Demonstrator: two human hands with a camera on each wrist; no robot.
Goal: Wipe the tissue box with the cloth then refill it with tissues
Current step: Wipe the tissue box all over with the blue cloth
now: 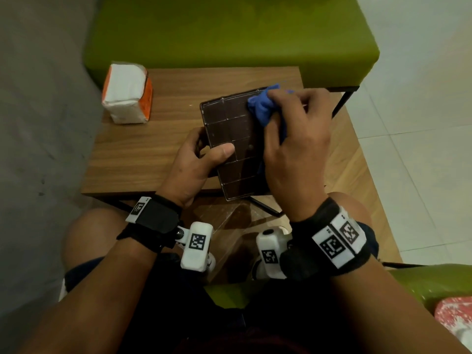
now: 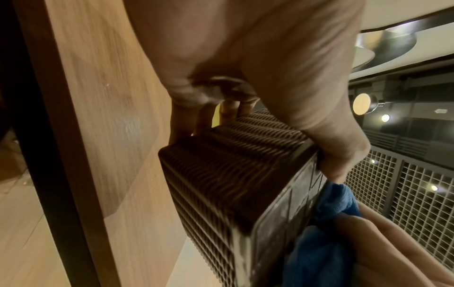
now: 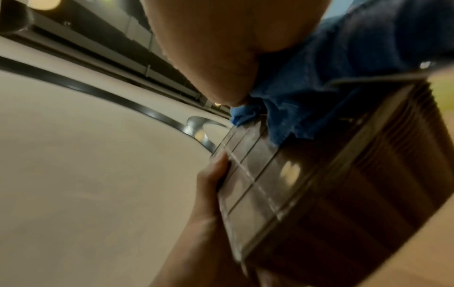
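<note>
two hands are working on the tissue box, which is lying on the wooden surface with its long side running from near the person to far. the left hand is gripping its near left edge. the right hand is clenching the blue cloth on the far right corner. the tissue pack is waiting well apart, far left.

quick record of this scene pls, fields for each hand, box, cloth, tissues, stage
left hand: grips the box, thumb on its gridded face
right hand: holds the cloth on the box
box: brown, on the table, gridded face up
cloth: blue, bunched, at the box's far corner
tissues: pack at the table's far left, untouched
stage: wiping, refill not begun
</note>
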